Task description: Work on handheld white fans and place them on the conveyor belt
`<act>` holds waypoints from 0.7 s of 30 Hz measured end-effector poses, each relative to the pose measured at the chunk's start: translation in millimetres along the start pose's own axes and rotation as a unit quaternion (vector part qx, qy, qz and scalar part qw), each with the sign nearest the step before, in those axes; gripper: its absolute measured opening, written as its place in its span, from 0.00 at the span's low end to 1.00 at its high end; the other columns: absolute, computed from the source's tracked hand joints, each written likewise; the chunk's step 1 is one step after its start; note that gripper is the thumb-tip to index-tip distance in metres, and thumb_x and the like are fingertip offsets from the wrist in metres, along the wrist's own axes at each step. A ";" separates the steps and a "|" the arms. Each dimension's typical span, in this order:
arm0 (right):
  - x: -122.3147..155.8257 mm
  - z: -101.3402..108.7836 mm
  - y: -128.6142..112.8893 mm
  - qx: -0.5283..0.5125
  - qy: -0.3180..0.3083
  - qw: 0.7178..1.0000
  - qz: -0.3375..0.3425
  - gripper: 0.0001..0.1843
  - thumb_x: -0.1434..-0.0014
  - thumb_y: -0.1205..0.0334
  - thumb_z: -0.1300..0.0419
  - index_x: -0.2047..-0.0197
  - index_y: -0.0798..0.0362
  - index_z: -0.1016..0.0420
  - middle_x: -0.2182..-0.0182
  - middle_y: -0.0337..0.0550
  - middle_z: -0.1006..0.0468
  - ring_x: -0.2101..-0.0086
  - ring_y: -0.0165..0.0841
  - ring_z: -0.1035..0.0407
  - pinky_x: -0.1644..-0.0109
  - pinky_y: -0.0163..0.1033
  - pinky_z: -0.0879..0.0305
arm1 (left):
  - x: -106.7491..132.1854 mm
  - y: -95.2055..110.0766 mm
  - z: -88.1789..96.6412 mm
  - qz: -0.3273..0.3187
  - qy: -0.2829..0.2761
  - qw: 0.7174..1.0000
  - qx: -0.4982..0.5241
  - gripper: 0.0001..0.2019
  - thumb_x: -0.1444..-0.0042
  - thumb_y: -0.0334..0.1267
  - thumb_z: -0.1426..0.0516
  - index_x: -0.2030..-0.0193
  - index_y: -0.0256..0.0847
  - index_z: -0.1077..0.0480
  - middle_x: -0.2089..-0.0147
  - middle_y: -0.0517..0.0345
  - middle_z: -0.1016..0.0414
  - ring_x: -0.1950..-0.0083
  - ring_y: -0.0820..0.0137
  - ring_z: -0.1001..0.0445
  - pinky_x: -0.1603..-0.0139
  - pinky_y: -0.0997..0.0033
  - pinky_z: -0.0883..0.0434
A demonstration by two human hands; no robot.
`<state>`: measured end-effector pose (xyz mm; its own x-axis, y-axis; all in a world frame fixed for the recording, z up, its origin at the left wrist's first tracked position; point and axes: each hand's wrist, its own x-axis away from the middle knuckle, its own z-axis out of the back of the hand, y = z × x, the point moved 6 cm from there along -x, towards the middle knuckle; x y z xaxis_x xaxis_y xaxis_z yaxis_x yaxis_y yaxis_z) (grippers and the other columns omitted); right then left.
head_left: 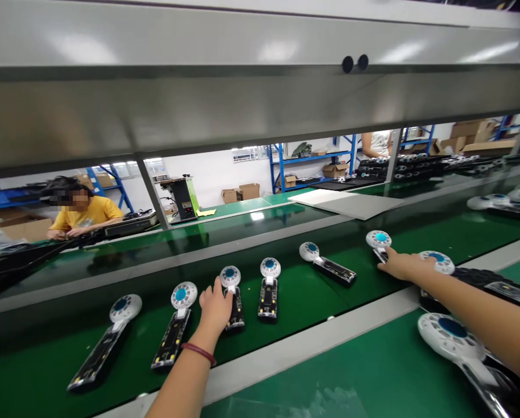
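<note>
Several handheld devices with round white heads, blue centres and black circuit-board bodies lie on the green conveyor belt (286, 342). My left hand (215, 305) is closed at the neck and left side of one device (230, 275), partly covering its body. Further right, my right hand (405, 265) pinches another device (378, 238) just below its head, and hides most of its body. Between my hands lie an upright-pointing device (268, 290) and a slanted one (329, 267). Left of my left hand are two more, a nearer device (172, 337) and an outer device (101, 348).
More devices (454, 334) are piled at the right beside my forearm. White flat sheets (347, 202) lie beyond the belt. A metal housing (260, 104) spans overhead. A co-worker in a yellow shirt (97, 215) sits far left; another person (377, 144) stands behind stacked devices.
</note>
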<state>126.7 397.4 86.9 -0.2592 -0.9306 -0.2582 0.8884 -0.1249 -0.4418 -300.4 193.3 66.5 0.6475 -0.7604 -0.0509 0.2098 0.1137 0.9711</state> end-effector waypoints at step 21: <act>298.6 10.1 -81.9 -0.125 -0.342 0.860 0.357 0.15 0.46 0.67 0.47 0.54 0.50 0.31 0.55 0.45 0.32 0.55 0.38 0.36 0.52 0.41 0.38 | 167.4 -17.6 -33.2 0.293 -0.030 0.873 0.389 0.09 0.43 0.40 0.49 0.58 0.38 0.38 0.73 0.53 0.26 0.74 0.68 0.27 0.70 0.61 0.27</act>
<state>-19.6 126.3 54.6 0.6779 -0.7350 -0.0126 0.5978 0.5612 -0.5724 -171.3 85.3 33.2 0.4318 -0.7527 0.4969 -0.7202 0.0439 0.6923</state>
